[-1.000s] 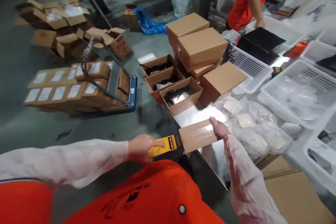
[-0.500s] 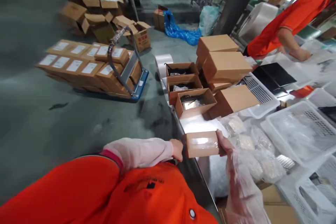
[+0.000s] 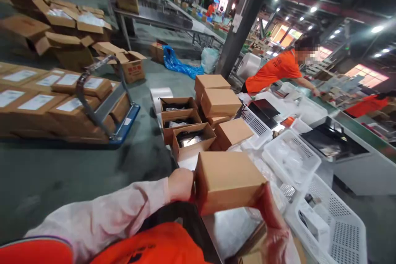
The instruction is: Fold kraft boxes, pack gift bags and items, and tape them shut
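Observation:
A closed brown cardboard box [image 3: 230,175] is held between my two hands above the near part of the metal table. My left hand [image 3: 182,185] presses on its left side, and my right hand [image 3: 268,204] grips its right side, fingers partly hidden. Just beyond it, an open carton [image 3: 193,139] holds dark and silvery contents. Two more open cartons [image 3: 182,121] stand in line behind that one. To their right, closed boxes [image 3: 219,101] are stacked.
White perforated baskets [image 3: 291,156] and plastic-wrapped items fill the right side. A trolley [image 3: 108,119] loaded with labelled boxes stands on the floor at left. A person [image 3: 278,68] in orange works beyond the table, near a dark pillar [image 3: 244,20].
The view has tilted up and swung right. The held box has turned from its taped face to a plain one and sits closer to the camera, with my left hand now against its side.

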`<state>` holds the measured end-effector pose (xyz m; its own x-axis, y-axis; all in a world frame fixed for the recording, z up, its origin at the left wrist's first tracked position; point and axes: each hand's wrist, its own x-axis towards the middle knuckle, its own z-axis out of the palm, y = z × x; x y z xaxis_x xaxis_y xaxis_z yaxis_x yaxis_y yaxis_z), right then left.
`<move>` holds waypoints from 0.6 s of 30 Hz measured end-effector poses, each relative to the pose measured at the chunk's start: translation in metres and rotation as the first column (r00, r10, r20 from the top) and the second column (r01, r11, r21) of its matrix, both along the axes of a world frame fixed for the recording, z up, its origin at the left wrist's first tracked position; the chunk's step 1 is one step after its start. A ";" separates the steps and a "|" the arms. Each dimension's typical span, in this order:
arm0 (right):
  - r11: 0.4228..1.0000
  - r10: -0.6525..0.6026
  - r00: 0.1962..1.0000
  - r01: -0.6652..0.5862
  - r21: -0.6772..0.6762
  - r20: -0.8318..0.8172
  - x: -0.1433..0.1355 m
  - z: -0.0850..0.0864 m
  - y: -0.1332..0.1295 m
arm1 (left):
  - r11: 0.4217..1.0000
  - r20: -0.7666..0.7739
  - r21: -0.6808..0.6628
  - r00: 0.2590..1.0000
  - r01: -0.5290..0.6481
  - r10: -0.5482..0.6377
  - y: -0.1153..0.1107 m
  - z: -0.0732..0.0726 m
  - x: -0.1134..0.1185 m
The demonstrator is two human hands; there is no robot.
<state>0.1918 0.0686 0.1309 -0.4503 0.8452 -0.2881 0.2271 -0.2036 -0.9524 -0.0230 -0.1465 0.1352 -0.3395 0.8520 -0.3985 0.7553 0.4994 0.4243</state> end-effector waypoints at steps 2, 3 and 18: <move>0.994 -0.086 0.993 0.081 -0.075 -0.077 -0.017 0.020 0.028 | 0.997 -0.108 0.060 0.993 -0.043 0.049 0.012 0.025 0.002; 0.990 -0.130 0.986 0.124 -0.066 -0.108 -0.031 0.029 0.043 | 0.994 -0.139 0.089 0.987 -0.069 0.081 0.016 0.036 0.003; 0.391 0.376 0.824 -0.556 0.734 0.423 -0.205 -0.003 0.024 | 0.929 -0.008 -0.158 0.941 -0.334 0.337 -0.091 -0.002 -0.036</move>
<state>-0.0135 0.0925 0.1280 -0.8724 0.4030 0.2766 0.1949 0.8058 -0.5592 -0.0590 -0.2370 0.1328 -0.5861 0.6170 -0.5252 0.5249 0.7829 0.3340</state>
